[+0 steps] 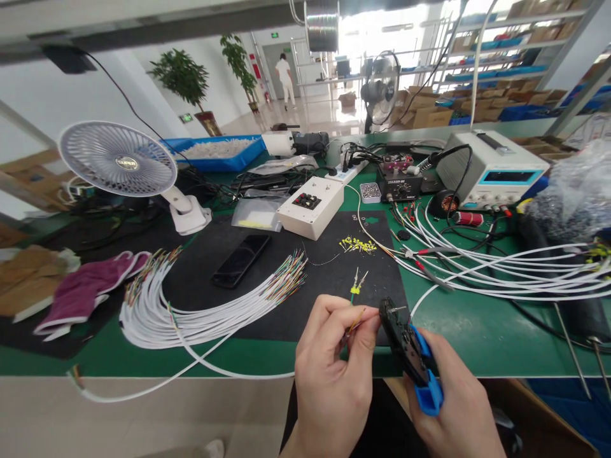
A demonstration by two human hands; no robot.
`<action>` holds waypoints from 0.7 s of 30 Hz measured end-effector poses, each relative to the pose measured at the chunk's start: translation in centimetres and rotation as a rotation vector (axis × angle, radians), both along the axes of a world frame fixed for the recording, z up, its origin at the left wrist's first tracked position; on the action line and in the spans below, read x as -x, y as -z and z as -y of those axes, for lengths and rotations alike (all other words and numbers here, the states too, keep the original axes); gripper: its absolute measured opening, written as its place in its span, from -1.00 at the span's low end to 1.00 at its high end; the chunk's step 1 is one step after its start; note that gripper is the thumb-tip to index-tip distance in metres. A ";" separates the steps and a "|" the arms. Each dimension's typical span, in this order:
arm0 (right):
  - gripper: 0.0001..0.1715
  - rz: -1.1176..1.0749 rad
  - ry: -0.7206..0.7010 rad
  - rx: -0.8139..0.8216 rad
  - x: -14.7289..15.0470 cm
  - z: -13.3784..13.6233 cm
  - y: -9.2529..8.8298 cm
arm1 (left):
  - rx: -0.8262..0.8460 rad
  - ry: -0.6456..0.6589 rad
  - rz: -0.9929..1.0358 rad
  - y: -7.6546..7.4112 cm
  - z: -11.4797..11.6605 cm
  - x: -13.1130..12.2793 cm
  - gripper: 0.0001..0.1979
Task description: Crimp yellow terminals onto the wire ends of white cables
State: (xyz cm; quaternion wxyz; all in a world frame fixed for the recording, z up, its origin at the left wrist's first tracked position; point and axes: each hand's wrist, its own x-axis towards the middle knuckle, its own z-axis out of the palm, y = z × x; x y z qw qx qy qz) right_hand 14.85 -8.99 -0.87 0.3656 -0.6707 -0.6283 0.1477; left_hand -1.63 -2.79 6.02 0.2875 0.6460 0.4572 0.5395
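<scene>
My left hand (334, 362) is closed, pinching thin coloured wires (354, 323) between thumb and fingertips. Two of the wires carry yellow-sleeved crimp terminals (356, 290) with metal pins pointing up. In my right hand (453, 394) is a crimping tool with blue handles (422, 369); its black jaws (392, 321) are right beside my left fingertips. Whether a wire lies in the jaws, I cannot tell. Beyond my hands, a pile of loose yellow terminals (358, 245) lies on the black mat (324, 312). A bundle of white cables (205, 327) with stripped coloured ends curves at the left.
A black phone (241, 259) and a white switch box (312, 207) rest on the mat. More white cables (501, 273) spread at the right, before a soldering station (398, 184) and a power supply (491, 168). A white fan (119, 159) stands left. A person (285, 77) is far off.
</scene>
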 end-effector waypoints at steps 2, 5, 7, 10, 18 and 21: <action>-0.50 0.018 -0.033 -0.034 -0.3 -0.4 0.0 | 0.004 -0.003 0.013 0.0 -0.2 -0.2 -0.86; -0.60 0.037 -0.031 -0.073 -0.6 -1.0 0.3 | 0.001 0.000 0.030 -0.1 -0.3 -0.6 -0.87; -0.70 0.031 -0.006 -0.094 -0.7 -1.4 0.5 | -0.017 -0.002 0.038 -0.1 -0.4 -0.8 -0.89; -0.81 -0.002 0.012 -0.089 -1.1 -2.0 1.0 | -0.044 0.007 0.059 0.1 -0.6 -1.2 -0.90; -0.81 -0.014 0.050 -0.061 -1.5 -1.7 0.4 | -0.116 0.060 0.068 -0.6 -0.3 -1.8 -0.90; -0.69 -0.107 -0.025 -0.034 -1.1 -0.3 -1.4 | -0.164 0.089 0.056 -0.9 0.2 -1.5 -0.85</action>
